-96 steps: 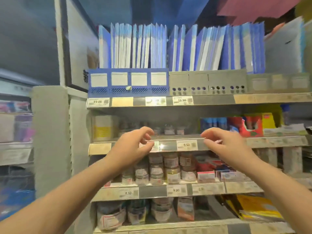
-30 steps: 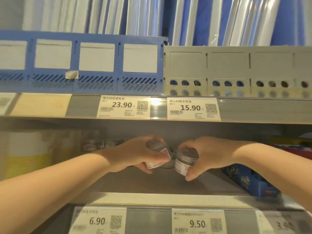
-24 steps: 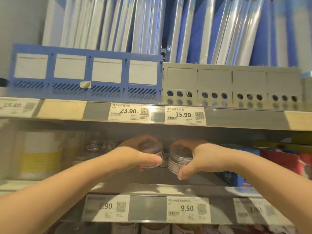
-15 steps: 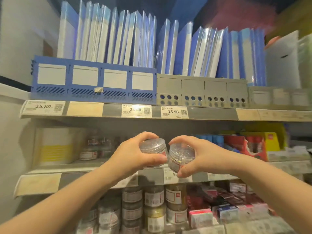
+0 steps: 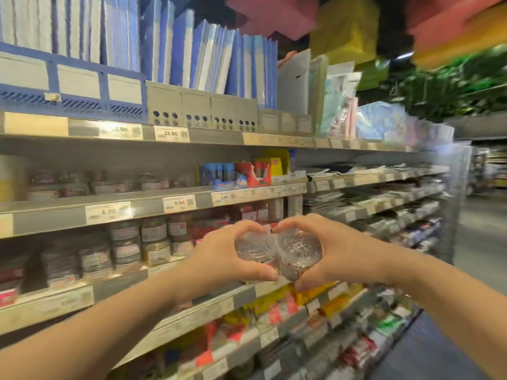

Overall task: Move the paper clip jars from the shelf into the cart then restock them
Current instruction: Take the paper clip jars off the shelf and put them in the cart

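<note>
Our left-hand grip (image 5: pixel 219 260) curls round one small clear plastic jar of paper clips (image 5: pixel 255 246), and our right-hand grip (image 5: pixel 338 253) round a second clear jar (image 5: pixel 299 249). The jars touch side by side, lids towards us, held clear in front of the grey metal shelf (image 5: pixel 148 205). The cart is out of view, so we cannot tell which hand is nearer it.

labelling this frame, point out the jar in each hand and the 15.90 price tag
left-hand jar (image 5: pixel 255 246), head view, clear lid
right-hand jar (image 5: pixel 299 244), head view, clear lid
15.90 price tag (image 5: pixel 171 133), head view, printed number
</note>
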